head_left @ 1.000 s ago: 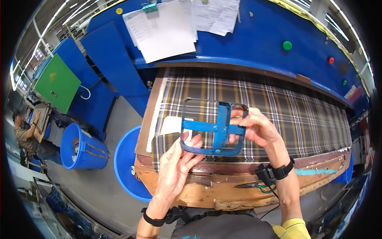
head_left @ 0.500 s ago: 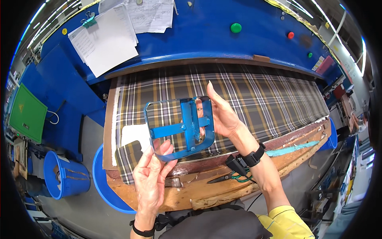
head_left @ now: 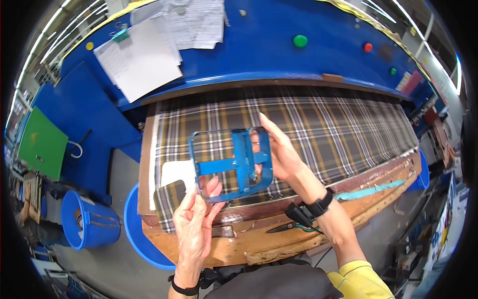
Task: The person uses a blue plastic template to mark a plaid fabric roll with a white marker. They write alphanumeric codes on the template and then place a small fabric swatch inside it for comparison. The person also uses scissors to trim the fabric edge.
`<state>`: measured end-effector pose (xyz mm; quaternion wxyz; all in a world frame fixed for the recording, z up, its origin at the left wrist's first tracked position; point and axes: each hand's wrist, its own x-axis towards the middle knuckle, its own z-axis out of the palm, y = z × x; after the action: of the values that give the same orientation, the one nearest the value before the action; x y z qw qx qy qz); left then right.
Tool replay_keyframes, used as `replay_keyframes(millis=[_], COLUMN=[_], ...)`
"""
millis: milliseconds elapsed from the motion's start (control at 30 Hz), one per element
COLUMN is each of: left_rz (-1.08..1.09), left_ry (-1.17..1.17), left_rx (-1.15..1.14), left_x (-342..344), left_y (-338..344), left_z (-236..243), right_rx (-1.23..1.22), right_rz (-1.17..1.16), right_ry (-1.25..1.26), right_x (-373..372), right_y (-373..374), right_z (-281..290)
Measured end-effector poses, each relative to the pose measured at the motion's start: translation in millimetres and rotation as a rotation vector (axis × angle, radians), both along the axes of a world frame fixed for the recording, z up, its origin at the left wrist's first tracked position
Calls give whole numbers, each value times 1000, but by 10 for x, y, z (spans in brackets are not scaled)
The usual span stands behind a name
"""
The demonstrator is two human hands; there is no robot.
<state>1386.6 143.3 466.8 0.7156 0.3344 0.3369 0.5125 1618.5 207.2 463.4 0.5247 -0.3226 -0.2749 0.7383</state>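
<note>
Between my two hands is a blue metal cutting die (head_left: 245, 164), a rounded frame braced by crossing bars, raised above the plaid fabric. My left hand (head_left: 195, 219) pinches its lower left corner between thumb and fingers. Around its right side my right hand (head_left: 281, 152) is closed, thumb pointing up and some fingers hidden behind the bars. Under the die, dark plaid fabric (head_left: 323, 134) with white and mustard stripes covers the press bed. At its left front corner a cut-out shows a white patch (head_left: 175, 172), beside a plaid flap (head_left: 169, 199).
Green-handled scissors (head_left: 291, 227) lie on the wooden front ledge (head_left: 214, 251), near a turquoise strip (head_left: 371, 189). The blue press beam (head_left: 239, 55) spans the back, with clipped papers (head_left: 139, 65) and green (head_left: 299, 41) and red buttons (head_left: 368, 47). Blue bins (head_left: 92, 226) stand at the left.
The whole scene has shifted slightly right and down in view. My hands still hold the die, which is turned a little; the fabric lies as before.
</note>
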Motion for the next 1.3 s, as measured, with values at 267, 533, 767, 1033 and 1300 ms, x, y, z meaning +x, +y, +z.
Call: replay_keyframes(millis=[267,533,767,1033,1300], left_rz=[32,25,47,165,404], left_ry=[-184,-204,-363,-425,-236], left_rx=[3,-19,151,318,389], left_x=[-216,-214,-193,-36,-390], left_y=[287,248,221,146,33], left_z=[-107,-152,-199,71,122], right_rx=[207,206,54,-82,91], right_rz=[-169,-122,-53,41,238], right_ry=[-86,-115,87,146,-523], right_x=[-359,-331,-366,-710,-774], right_y=[-199,-149,-149,-264,-446], right_z=[187,232,77,-87,-93])
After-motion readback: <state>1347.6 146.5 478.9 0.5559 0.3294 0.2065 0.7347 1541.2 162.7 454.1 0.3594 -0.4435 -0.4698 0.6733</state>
